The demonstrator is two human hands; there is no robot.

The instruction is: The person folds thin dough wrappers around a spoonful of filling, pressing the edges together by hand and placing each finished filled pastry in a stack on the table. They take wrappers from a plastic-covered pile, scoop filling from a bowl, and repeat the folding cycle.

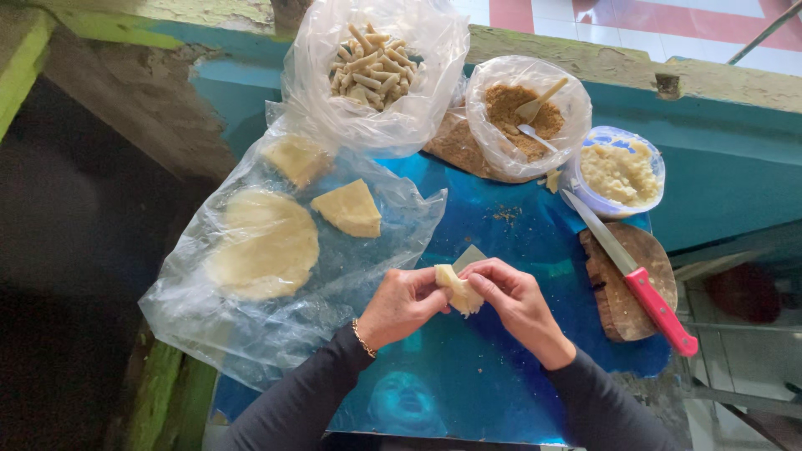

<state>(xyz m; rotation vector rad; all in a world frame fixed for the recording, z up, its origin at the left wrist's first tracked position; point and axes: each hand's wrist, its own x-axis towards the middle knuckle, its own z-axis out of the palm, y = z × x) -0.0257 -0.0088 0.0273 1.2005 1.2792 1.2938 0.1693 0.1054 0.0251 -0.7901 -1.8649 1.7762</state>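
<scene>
My left hand (403, 304) and my right hand (511, 299) meet over a shiny blue surface (468, 367). Both pinch a small pale yellow dough piece (459, 290) that is folded between the fingertips. A thin pale sheet corner (469, 255) lies just behind the hands. To the left, on a clear plastic sheet (276, 326), lie a round flat dough disc (261, 244), a triangular dough wedge (349, 208) and another dough piece (296, 159).
A bag of rolled pale sticks (373, 57) stands at the back. Beside it is a bag of brown crumbs with spoons (526, 113) and a tub of yellow filling (619, 172). A pink-handled knife (635, 271) rests across a round wooden board (614, 292).
</scene>
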